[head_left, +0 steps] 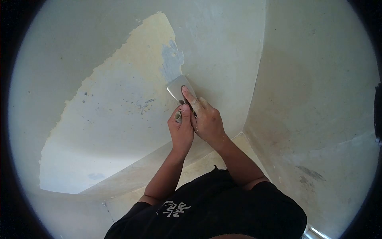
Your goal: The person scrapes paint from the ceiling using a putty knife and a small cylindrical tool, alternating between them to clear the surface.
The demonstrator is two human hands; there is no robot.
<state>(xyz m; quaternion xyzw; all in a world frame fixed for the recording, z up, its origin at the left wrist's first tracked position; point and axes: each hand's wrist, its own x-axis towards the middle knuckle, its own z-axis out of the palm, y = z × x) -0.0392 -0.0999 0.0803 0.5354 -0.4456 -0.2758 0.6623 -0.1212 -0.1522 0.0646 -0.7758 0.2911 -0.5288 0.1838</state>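
A wall scraper with a broad metal blade lies against the wall at the lower right edge of a bared patch. My right hand grips it, with the index finger stretched along the blade. Close against it, my left hand is closed round a pale, hollow-ended handle, its thumb on top. The hands cover most of the handle, so how it joins the blade is hidden. Pale dust marks the right-hand fingers.
Greenish-grey coating surrounds the patch, which has a ragged yellowish rim and small dark pits. A bluish-grey area shows just above the blade. To the right, an inside corner meets another wall with dark stains.
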